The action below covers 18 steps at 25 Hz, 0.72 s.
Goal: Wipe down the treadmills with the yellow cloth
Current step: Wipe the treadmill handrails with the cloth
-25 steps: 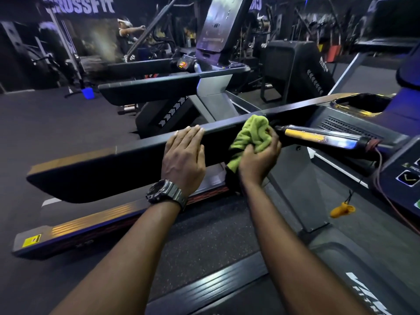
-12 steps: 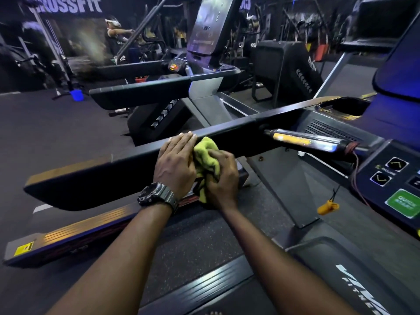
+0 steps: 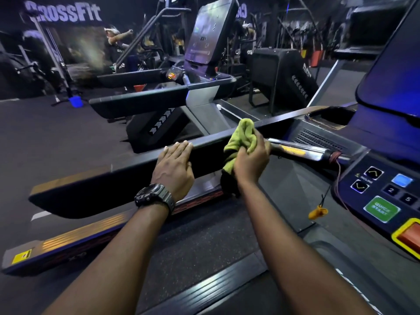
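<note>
I stand on a treadmill whose long black left handrail (image 3: 95, 189) runs across the middle of the view. My left hand (image 3: 175, 169), with a dark watch on the wrist, lies flat on the rail, fingers over its top edge. My right hand (image 3: 252, 162) is closed on the bunched yellow cloth (image 3: 241, 139), which presses against the inner side of the rail, to the right of the left hand. Below the cloth a dark part of it hangs down. The chrome grip bar (image 3: 302, 152) starts just behind my right hand.
The console (image 3: 381, 196) with a green quick-start button and a red stop button is at the right, a yellow safety clip (image 3: 318, 212) dangling below it. A second treadmill (image 3: 141, 103) stands beyond the rail. Another person exercises far back left.
My right hand has slid the cloth to the right along the rail, away from my left hand. The left hand has stayed on the rail. The view has shifted slightly.
</note>
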Tool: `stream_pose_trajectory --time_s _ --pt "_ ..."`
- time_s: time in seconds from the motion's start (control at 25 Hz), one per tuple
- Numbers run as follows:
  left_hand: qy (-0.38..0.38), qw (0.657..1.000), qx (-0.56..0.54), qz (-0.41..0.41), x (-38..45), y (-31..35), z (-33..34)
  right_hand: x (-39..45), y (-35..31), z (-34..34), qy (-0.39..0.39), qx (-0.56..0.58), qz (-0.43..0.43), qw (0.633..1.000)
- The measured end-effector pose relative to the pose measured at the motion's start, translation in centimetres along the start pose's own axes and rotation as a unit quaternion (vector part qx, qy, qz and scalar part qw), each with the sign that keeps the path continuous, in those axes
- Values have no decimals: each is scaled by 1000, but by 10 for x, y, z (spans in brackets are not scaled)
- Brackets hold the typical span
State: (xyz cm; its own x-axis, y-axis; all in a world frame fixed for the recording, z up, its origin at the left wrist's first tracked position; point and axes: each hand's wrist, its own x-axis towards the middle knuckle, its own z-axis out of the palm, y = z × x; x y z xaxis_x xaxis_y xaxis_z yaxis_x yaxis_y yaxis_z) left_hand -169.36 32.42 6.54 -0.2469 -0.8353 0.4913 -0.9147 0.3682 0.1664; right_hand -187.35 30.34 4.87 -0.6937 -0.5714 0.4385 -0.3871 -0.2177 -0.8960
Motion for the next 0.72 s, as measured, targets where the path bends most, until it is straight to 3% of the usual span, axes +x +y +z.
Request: stream_pose_trajectory --time_s 0.04,0.12,0.2,0.32,0.36,0.52,0.64,0.72 --pt "-11 1000 6 -6 1 3 0 1 -12 1 -20 -44 -17 999" --pt "-22 999 27 -17 3 6 -2 -38 -20 7 -143 -125 -153 970" --pt "-36 998 48 -27 6 6 -7 -47 -15 -3 -217 -104 -219 946" --pt "-54 998 30 24 52 14 2 20 -9 3 -41 -70 -120 989" --pt "-74 996 7 42 70 25 5 28 -12 6 -18 -92 -98 991" --pt "-93 986 -77 115 91 48 14 11 -23 0 -138 -147 -104 974" --pt "-150 983 -68 80 94 44 12 57 -43 0 -131 -216 -46 966" --pt "-173 977 -108 62 96 49 -1 63 -60 -2 -188 -290 -29 938"
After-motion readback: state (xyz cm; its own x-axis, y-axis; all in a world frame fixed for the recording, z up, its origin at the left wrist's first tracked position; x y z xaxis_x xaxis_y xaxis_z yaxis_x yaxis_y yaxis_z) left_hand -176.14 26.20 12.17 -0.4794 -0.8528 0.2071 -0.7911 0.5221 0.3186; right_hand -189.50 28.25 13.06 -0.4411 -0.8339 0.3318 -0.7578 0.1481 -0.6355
